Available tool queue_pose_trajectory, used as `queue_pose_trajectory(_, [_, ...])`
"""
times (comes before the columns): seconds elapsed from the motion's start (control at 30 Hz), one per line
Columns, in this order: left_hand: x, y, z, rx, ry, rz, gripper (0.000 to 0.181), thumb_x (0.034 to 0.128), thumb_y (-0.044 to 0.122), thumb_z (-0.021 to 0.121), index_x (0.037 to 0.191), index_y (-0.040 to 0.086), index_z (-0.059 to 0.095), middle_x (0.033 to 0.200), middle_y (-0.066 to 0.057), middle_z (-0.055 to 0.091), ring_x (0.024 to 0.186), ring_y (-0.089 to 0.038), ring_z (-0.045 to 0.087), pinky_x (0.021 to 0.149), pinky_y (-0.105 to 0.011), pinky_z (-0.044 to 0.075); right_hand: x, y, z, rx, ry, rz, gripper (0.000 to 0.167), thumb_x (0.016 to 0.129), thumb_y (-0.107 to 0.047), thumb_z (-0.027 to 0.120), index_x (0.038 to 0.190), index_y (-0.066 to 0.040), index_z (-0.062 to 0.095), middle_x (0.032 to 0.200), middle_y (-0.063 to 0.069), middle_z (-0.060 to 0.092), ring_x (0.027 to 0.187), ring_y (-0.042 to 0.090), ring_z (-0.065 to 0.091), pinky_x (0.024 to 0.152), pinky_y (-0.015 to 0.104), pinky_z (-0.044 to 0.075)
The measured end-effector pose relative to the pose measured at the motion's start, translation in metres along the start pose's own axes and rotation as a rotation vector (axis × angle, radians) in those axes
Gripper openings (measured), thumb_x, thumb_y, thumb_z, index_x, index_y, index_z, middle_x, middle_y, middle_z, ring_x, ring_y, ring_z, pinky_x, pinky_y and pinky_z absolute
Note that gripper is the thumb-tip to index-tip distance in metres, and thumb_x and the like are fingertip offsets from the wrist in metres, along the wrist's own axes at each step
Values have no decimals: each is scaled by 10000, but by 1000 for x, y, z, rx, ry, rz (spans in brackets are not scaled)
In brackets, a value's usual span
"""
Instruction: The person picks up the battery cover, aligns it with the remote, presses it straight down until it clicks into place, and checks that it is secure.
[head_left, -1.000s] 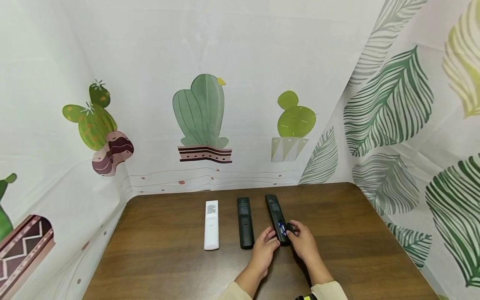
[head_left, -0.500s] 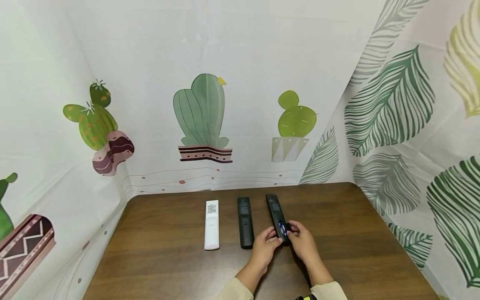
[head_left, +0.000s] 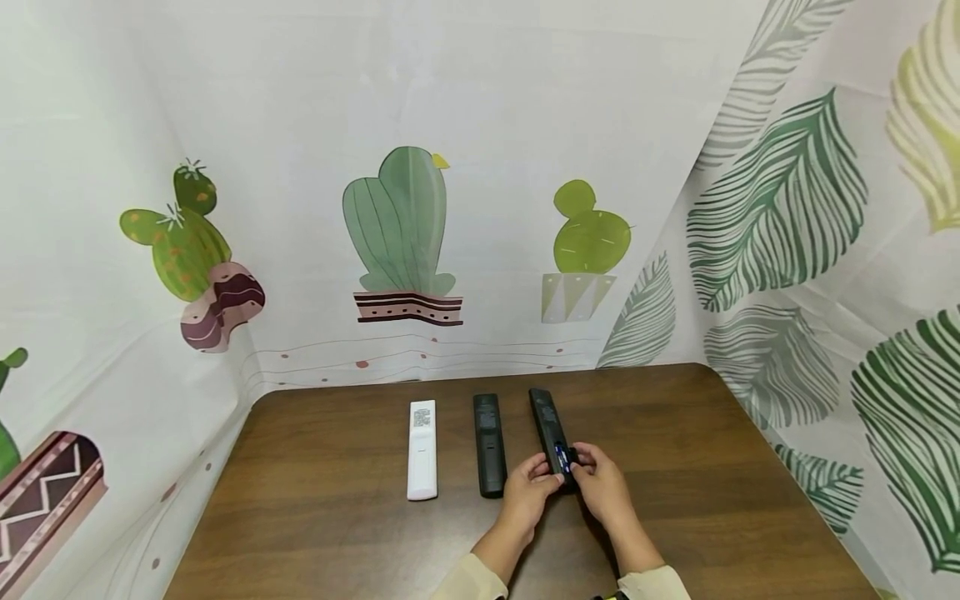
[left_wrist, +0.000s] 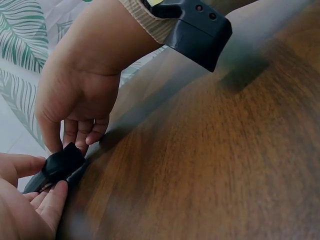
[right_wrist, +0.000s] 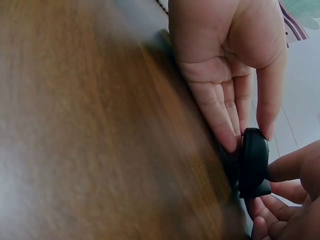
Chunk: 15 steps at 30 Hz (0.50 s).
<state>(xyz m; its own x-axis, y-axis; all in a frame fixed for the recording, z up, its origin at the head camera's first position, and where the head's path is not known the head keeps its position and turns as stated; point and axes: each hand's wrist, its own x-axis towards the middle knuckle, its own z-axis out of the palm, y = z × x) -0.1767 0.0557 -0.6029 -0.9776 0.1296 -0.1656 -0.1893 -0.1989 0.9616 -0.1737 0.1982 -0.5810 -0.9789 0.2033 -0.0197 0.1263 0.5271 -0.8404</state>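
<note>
The rightmost black remote control (head_left: 549, 421) lies back-up on the table, its battery compartment uncovered and a blue battery (head_left: 562, 458) showing inside. My left hand (head_left: 524, 497) holds its near end from the left, thumb on top. At the right side, my right hand (head_left: 606, 490) pinches a small dark piece, apparently the battery cover (head_left: 573, 455), beside the compartment. In the left wrist view the remote's end (left_wrist: 62, 164) sits between both hands. The right wrist view shows this end (right_wrist: 254, 162) with the left hand's fingers around it.
A second black remote (head_left: 490, 450) lies just left of my left hand, and a white remote (head_left: 423, 454) further left. Both are back-up on the brown wooden table (head_left: 322, 483). A printed cloth (head_left: 495, 208) hangs behind the table's far edge.
My left thumb has come onto the near end of the remote. My right hand stays at the compartment's right side with the dark piece. The other two remotes lie unmoved.
</note>
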Motion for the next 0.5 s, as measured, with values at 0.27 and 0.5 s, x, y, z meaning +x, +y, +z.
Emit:
queue_pose_trajectory(0.27, [2,-1,-4,-38,-4,-5,561,812,-30,715,1340,-116,545,1239,-237,664,1022,-197,666,859,-268,569,-2,-3,3,22,9,8,374,956,-43,596,1325,15,601,1191,238,680,1059,325,655,880,397,537])
queue_pose_trajectory(0.5, [4,-3,-7,-79,-18,-25,555,807,-48,696,1341,-87,551,1256,-221,635,978,-163,638,832,-264,573,-5,-4,5,44,8,8,376,964,-33,582,1338,9,593,1217,245,678,1080,329,658,871,369,535])
